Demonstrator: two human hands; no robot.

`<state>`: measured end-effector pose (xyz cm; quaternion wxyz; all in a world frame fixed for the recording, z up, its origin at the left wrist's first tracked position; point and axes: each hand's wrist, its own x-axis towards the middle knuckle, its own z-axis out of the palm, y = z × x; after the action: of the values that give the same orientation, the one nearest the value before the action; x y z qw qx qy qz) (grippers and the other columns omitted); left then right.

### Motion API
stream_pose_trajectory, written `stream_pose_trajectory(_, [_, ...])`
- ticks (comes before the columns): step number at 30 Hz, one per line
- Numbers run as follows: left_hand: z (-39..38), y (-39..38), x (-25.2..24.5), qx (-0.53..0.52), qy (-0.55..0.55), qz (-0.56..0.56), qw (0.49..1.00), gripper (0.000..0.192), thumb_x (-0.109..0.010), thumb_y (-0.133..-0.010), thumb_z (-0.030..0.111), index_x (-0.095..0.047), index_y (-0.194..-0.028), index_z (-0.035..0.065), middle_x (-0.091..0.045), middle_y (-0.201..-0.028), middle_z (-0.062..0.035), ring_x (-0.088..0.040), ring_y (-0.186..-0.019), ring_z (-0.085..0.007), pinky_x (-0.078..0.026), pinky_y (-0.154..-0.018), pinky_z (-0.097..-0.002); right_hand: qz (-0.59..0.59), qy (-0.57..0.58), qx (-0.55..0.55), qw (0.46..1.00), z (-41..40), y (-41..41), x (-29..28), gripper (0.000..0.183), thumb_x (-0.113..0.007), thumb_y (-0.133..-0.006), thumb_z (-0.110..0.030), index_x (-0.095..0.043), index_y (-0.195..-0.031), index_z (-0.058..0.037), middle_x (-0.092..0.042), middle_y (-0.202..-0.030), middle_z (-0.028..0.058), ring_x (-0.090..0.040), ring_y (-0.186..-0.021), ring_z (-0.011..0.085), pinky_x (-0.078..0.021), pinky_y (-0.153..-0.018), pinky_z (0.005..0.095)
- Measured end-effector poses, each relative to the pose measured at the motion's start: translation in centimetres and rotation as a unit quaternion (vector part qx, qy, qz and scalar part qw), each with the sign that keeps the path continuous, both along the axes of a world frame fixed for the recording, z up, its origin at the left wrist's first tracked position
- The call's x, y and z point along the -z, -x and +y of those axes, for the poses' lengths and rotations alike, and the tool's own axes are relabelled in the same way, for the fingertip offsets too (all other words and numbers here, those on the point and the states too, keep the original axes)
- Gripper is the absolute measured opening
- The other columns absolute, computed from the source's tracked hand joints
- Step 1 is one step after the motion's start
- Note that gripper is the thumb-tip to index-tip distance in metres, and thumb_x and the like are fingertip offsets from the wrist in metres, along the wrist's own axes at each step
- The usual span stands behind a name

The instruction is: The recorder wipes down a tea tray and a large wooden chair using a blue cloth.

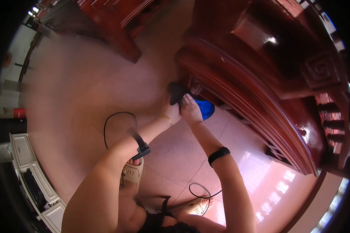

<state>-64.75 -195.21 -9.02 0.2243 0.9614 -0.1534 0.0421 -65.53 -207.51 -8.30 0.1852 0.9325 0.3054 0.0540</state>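
Both my hands meet near the middle of the view, beside the lower edge of dark red wooden furniture (236, 75). A dark, soft-looking item (176, 90) lies at the fingertips of my left hand (172, 109) and my right hand (191, 109); its kind is unclear. My right fingers are bent and pinched against it. My left fingers are mostly hidden behind it. Just right of my right hand, a bright blue item with a dark rim (205, 109) shows on or just above the floor, partly covered by the hand.
Another carved wooden piece (116, 32) stands at the upper left. White cabinets (25, 148) line the left edge. Black cables (105, 128) loop by both arms, which wear black straps. My sandalled feet (132, 171) are on the tiled floor (175, 171).
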Motion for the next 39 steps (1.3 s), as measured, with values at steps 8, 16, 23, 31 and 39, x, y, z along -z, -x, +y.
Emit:
stream_pose_trajectory(8, [-3.9, 3.5, -2.2, 0.179, -0.190, 0.122, 0.957, 0.060, -0.067, -0.068, 0.019, -0.051, -0.121, -0.0047, -0.044, -0.130, -0.0239, -0.035, -0.129, -0.0404, -0.026, -0.110, -0.0473, 0.094, -0.255, 0.117, 0.955, -7.9, 6.3, -1.1, 0.026, -0.058, -0.076, -0.023, -0.065, -0.095, -0.0062, -0.058, -0.107, 0.0094, -0.051, -0.109, 0.0260, -0.0397, -0.094, 0.0389])
stream_pose_trajectory(16, [-13.6, 9.6, -6.8, 0.487, -0.208, 0.166, 0.832, 0.031, -0.063, -0.068, 0.020, -0.059, -0.096, 0.0083, -0.055, -0.109, -0.0124, -0.050, -0.108, -0.0344, -0.050, -0.084, -0.0443, 0.098, -0.327, 0.274, 0.899, -17.0, 22.5, -3.3, 0.020, -0.064, -0.070, -0.018, -0.063, -0.088, -0.0087, -0.055, -0.092, 0.0093, -0.054, -0.092, 0.0273, -0.0444, -0.075, 0.0387])
stream_pose_trajectory(23, [-23.2, 16.3, -19.3, 0.497, 0.066, -0.057, 0.864, 0.041, -0.066, -0.068, 0.016, -0.053, -0.107, 0.0104, -0.051, -0.112, -0.0115, -0.049, -0.107, -0.0307, -0.043, -0.088, -0.0448, -0.348, -0.350, 0.379, 0.783, -25.4, 28.4, -13.8, 0.037, -0.061, -0.068, -0.007, -0.059, -0.104, -0.0022, -0.052, -0.101, 0.0169, -0.050, -0.091, 0.0348, -0.0398, -0.080, 0.0448])
stream_pose_trajectory(31, [-34.4, 14.5, -27.6, 0.431, -0.036, -0.370, 0.822, 0.059, -0.061, -0.075, 0.021, -0.047, -0.132, 0.0143, -0.037, -0.143, -0.0133, -0.033, -0.134, -0.0313, -0.027, -0.103, -0.0485, -0.545, -0.377, 0.405, 0.630, -33.4, 20.5, -20.3, 0.035, -0.055, -0.078, -0.019, -0.056, -0.107, 0.0006, -0.048, -0.117, 0.0253, -0.037, -0.119, 0.0485, -0.0207, -0.105, 0.0610])
stream_pose_trajectory(39, [-33.4, 14.4, -23.4, 0.433, -0.077, -0.439, 0.784, 0.040, -0.051, -0.088, 0.029, -0.053, -0.127, 0.0187, -0.043, -0.139, -0.0077, -0.034, -0.133, -0.0246, -0.026, -0.102, -0.0482, -0.480, -0.482, 0.368, 0.634, -29.9, 21.7, -13.8, 0.051, -0.052, -0.079, -0.015, -0.048, -0.128, -0.0013, -0.046, -0.132, 0.0237, -0.037, -0.127, 0.0461, -0.0232, -0.108, 0.0530])
